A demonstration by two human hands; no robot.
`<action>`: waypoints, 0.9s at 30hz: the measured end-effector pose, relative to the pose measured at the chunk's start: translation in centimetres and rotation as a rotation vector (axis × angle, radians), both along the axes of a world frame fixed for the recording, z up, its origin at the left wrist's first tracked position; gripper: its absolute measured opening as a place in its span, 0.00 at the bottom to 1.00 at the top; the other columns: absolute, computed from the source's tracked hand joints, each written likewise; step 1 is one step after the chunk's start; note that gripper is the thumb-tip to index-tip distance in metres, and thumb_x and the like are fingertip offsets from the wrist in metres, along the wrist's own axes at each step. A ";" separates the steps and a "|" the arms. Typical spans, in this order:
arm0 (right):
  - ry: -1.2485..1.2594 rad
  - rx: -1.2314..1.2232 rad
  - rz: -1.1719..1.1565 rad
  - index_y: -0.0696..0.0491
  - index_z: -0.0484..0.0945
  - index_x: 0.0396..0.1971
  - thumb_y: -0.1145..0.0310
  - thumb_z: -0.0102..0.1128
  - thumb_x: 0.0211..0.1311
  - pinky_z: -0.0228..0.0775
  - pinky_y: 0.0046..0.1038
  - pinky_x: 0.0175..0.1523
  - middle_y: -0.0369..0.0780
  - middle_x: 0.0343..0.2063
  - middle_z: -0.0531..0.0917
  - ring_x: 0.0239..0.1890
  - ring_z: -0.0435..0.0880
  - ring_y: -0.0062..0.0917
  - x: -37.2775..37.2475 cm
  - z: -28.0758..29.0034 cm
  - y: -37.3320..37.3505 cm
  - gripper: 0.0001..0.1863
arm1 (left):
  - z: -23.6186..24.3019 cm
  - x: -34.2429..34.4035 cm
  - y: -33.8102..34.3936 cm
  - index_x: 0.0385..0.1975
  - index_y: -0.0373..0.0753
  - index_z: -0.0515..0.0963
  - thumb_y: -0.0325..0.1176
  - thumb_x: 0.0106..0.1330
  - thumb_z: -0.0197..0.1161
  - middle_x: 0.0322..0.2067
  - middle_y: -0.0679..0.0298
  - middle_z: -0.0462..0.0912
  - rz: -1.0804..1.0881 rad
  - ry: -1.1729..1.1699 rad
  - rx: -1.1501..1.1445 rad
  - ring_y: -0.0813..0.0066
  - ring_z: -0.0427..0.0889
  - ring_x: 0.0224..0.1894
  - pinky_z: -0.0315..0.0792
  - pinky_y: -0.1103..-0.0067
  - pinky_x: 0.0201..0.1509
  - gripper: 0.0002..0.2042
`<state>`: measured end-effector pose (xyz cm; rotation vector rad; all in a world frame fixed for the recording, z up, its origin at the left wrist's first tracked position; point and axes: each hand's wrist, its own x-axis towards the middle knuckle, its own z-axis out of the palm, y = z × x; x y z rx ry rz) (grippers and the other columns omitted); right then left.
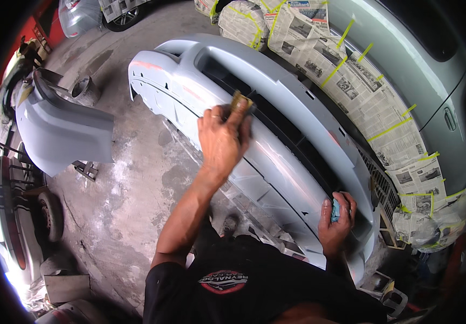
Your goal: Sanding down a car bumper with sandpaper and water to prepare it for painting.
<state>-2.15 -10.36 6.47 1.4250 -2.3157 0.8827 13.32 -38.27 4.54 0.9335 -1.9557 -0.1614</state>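
Observation:
A pale grey-blue car bumper lies lengthwise in front of me, with pinkish sanded patches on its surface and a long dark opening. My left hand is closed on a folded yellow-brown piece of sandpaper, pressed to the bumper's upper ridge beside the opening. Near the bumper's closer right end, my right hand grips a light blue cloth or sponge; its fingers cover most of it, so the kind is unclear. That hand rests on the bumper's edge.
On the right stands a grey-green car, its lower side masked with newspaper and yellow-green tape. Another grey bumper stands at the left on the stained concrete floor, near a bucket. A wheel sits farther left.

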 end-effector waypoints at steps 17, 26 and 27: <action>0.062 -0.155 0.032 0.60 0.78 0.47 0.75 0.65 0.62 0.74 0.38 0.47 0.49 0.44 0.78 0.44 0.80 0.41 0.0 -0.4 -0.9 0.14 | -2.3 4.9 -15.6 0.49 0.41 0.84 0.40 0.65 0.63 0.30 0.44 0.83 0.395 -0.027 0.016 0.48 0.81 0.32 0.74 0.61 0.39 0.16; 0.029 -0.099 0.008 0.60 0.78 0.45 0.76 0.63 0.62 0.73 0.40 0.48 0.50 0.42 0.79 0.44 0.80 0.43 0.3 -0.2 -0.3 0.13 | -1.7 2.7 -7.0 0.56 0.44 0.81 0.35 0.63 0.67 0.42 0.49 0.82 0.196 0.108 0.114 0.56 0.77 0.43 0.71 0.66 0.47 0.20; 0.037 -0.125 0.031 0.60 0.78 0.45 0.76 0.63 0.62 0.73 0.41 0.48 0.50 0.42 0.79 0.44 0.80 0.43 0.5 -0.4 -0.7 0.12 | -1.5 4.2 -11.4 0.55 0.42 0.81 0.36 0.65 0.65 0.42 0.48 0.82 0.295 0.102 0.144 0.54 0.77 0.43 0.71 0.66 0.48 0.19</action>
